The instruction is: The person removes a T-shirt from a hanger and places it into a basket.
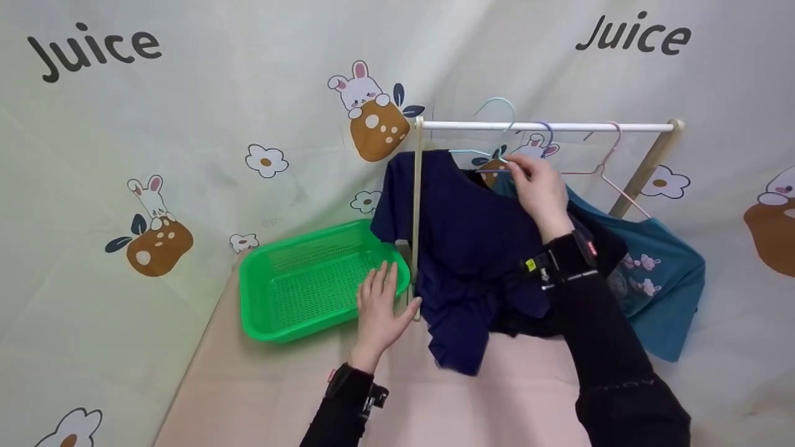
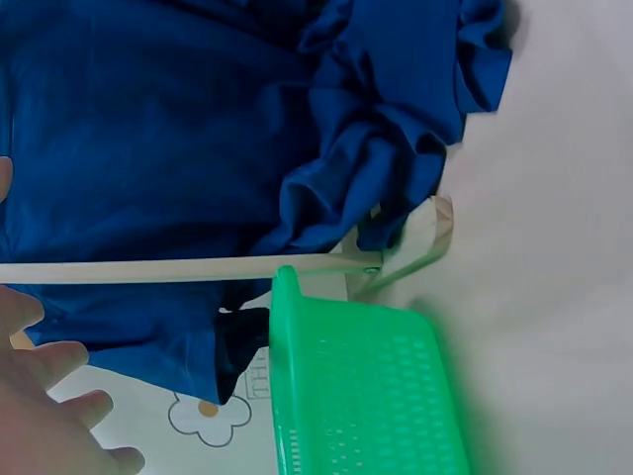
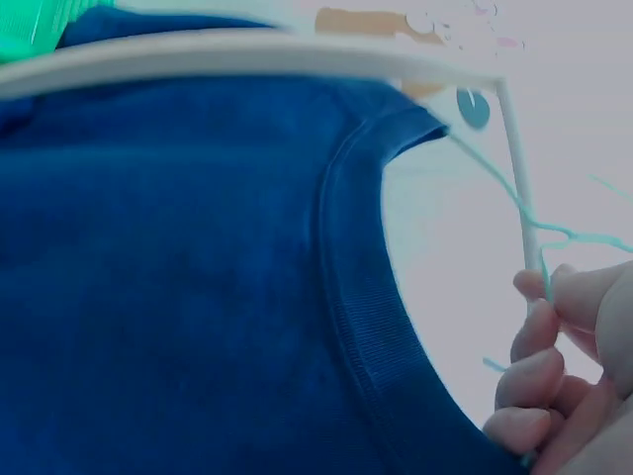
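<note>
My right hand (image 1: 541, 189) pinches a light blue hanger (image 1: 475, 152) just below its hook, near the white rail (image 1: 459, 125) of a small clothes rack. A navy T-shirt (image 1: 472, 223) hangs from that hanger; one of its sleeves lies left of the rack's side post (image 1: 417, 205). In the right wrist view, thumb and fingers close on the hanger wire (image 3: 547, 267) beside the shirt's neckline (image 3: 371, 327). My left hand (image 1: 380, 310) has its fingers spread over the near right corner of a green plastic basket (image 1: 261, 332); whether it touches the rim I cannot tell.
On the rail's right side hang a purple hanger (image 1: 548, 133) and a pink hanger (image 1: 612, 146). A teal shirt (image 1: 674, 279) hangs from the pink one, and dark clothing shows behind the navy shirt. A pinkish cloth (image 1: 279, 391) covers the table; a printed curtain (image 1: 248, 74) stands behind.
</note>
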### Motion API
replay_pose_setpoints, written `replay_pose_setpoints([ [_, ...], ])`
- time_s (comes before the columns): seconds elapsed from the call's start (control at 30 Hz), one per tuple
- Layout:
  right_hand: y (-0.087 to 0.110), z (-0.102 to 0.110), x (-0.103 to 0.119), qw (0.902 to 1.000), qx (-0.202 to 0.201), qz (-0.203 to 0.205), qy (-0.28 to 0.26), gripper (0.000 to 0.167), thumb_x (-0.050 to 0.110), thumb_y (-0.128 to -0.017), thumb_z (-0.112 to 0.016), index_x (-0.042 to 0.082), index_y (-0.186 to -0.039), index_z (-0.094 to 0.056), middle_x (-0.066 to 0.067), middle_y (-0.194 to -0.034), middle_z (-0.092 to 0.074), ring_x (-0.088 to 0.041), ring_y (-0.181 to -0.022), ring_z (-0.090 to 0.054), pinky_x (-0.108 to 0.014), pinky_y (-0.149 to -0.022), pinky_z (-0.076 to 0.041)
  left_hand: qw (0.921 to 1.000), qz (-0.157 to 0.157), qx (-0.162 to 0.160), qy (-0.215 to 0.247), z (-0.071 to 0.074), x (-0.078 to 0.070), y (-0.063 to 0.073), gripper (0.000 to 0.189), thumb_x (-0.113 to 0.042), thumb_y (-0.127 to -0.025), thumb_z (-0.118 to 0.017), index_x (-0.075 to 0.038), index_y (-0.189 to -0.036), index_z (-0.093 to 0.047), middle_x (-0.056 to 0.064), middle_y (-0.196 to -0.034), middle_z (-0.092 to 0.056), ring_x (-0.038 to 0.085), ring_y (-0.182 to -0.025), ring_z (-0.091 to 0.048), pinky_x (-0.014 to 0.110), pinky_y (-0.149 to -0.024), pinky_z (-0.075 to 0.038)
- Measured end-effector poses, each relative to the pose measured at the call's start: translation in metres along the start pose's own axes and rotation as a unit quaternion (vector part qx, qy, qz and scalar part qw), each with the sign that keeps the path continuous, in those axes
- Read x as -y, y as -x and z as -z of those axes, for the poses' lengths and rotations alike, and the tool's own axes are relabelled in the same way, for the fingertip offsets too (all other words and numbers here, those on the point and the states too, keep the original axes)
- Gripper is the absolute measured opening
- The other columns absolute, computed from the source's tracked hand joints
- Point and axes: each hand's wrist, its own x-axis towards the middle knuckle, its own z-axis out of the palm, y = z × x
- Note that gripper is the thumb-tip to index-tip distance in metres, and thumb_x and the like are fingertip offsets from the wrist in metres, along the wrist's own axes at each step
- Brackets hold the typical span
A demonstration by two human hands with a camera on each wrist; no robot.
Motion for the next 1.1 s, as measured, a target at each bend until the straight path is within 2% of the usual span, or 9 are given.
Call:
replay_pose_setpoints([
  [0.2, 0.021, 0.000, -0.028, 0.9971, -0.051, 0.056, 0.011, 0.023, 0.017, -0.101, -0.058, 0.005, -0.117, -0.072, -0.016, -0.116, -0.069, -0.034, -0.106, -0.062, -0.048, -0.093, -0.045, 0.9999, -0.012, -0.005, 0.005, -0.001, -0.005, -0.002, 0.078, -0.047, -0.092, -0.063, -0.005, -0.152, -0.037, 0.020, -0.154, -0.036, 0.044, -0.142, -0.026, 0.068, -0.110, -0.017],
  [0.43, 0.057, -0.009, -0.056, 0.9940, -0.068, 0.080, 0.030, 0.017, 0.016, -0.099, -0.062, 0.009, -0.109, -0.074, -0.013, -0.102, -0.070, -0.031, -0.090, -0.062, -0.047, -0.078, -0.046, 0.9998, -0.021, -0.007, 0.002, -0.007, -0.006, -0.001, 0.077, -0.048, -0.093, -0.062, -0.005, -0.152, -0.038, 0.019, -0.154, -0.036, 0.044, -0.141, -0.028, 0.068, -0.109, -0.019],
  [0.63, 0.089, -0.021, -0.083, 0.9921, -0.080, 0.089, 0.039, 0.014, 0.015, -0.097, -0.065, 0.010, -0.106, -0.075, -0.009, -0.086, -0.065, -0.025, -0.072, -0.055, -0.042, -0.065, -0.041, 0.9997, -0.022, -0.009, 0.001, -0.011, -0.006, 0.002, 0.077, -0.047, -0.091, -0.064, -0.007, -0.152, -0.039, 0.019, -0.153, -0.037, 0.044, -0.140, -0.029, 0.069, -0.109, -0.020],
  [0.77, 0.111, -0.030, -0.099, 0.9901, -0.079, 0.107, 0.043, 0.012, 0.013, -0.095, -0.067, 0.011, -0.104, -0.075, -0.006, -0.081, -0.061, -0.022, -0.067, -0.052, -0.040, -0.062, -0.040, 0.9997, -0.023, -0.003, -0.004, -0.014, -0.003, 0.004, 0.078, -0.047, -0.090, -0.066, -0.006, -0.151, -0.041, 0.019, -0.153, -0.038, 0.044, -0.140, -0.029, 0.068, -0.108, -0.020],
  [0.93, 0.134, -0.040, -0.112, 0.9839, -0.060, 0.159, 0.056, 0.010, 0.012, -0.092, -0.071, 0.015, -0.100, -0.076, 0.000, -0.080, -0.060, -0.019, -0.065, -0.051, -0.039, -0.059, -0.042, 0.9995, -0.029, 0.005, -0.008, -0.016, -0.002, 0.004, 0.079, -0.043, -0.088, -0.071, -0.006, -0.150, -0.041, 0.020, -0.153, -0.037, 0.043, -0.140, -0.030, 0.065, -0.110, -0.021],
  [1.1, 0.151, -0.045, -0.116, 0.9709, -0.052, 0.226, 0.059, 0.013, 0.007, -0.088, -0.074, 0.015, -0.098, -0.075, 0.003, -0.079, -0.059, -0.015, -0.067, -0.052, -0.037, -0.058, -0.044, 0.9974, -0.070, -0.007, -0.014, -0.019, -0.001, 0.003, 0.077, -0.039, -0.088, -0.073, -0.001, -0.148, -0.044, 0.021, -0.151, -0.041, 0.041, -0.139, -0.035, 0.060, -0.111, -0.026],
])
